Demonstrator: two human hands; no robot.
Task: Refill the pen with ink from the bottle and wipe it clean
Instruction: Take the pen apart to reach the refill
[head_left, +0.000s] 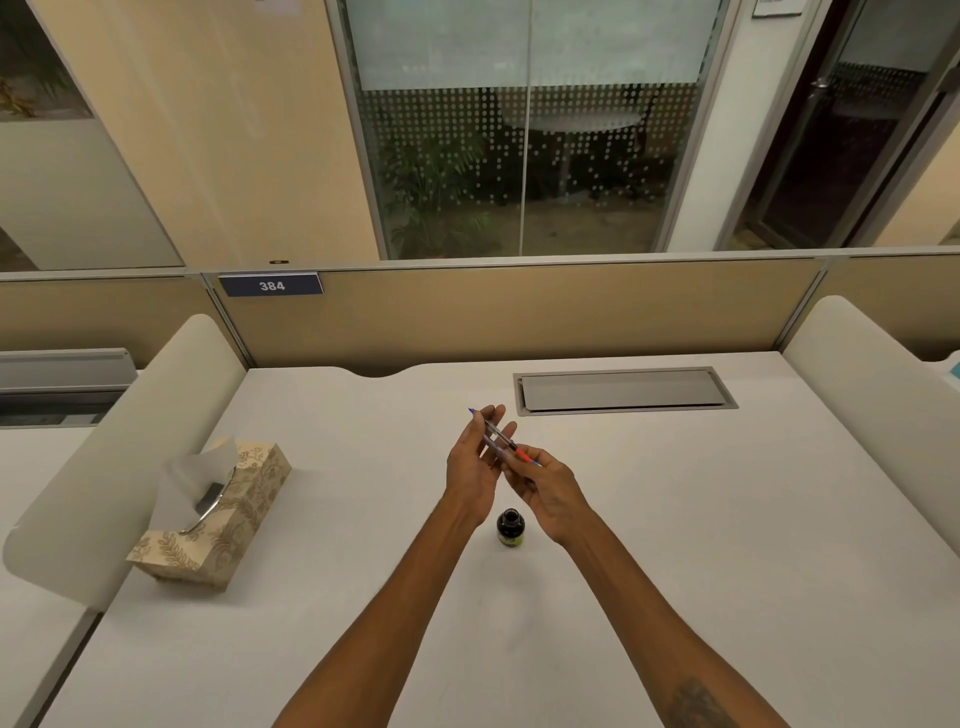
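Observation:
I hold a thin clear pen (500, 437) with a blue tip and a red band in the air above the white desk (363, 519), slanted from far left to near right. My left hand (475, 462) grips its far, clear part with the fingers spread loosely. My right hand (545, 493) pinches the near end by the red band. A small dark ink bottle (510, 527) stands upright on the desk just below and between my wrists, its cap off and its mouth open.
A patterned tissue box (218, 519) with a tissue sticking up sits at the left of the desk. A grey cable hatch (626, 391) lies flush at the back right. Padded dividers flank the desk, and a partition wall closes the back.

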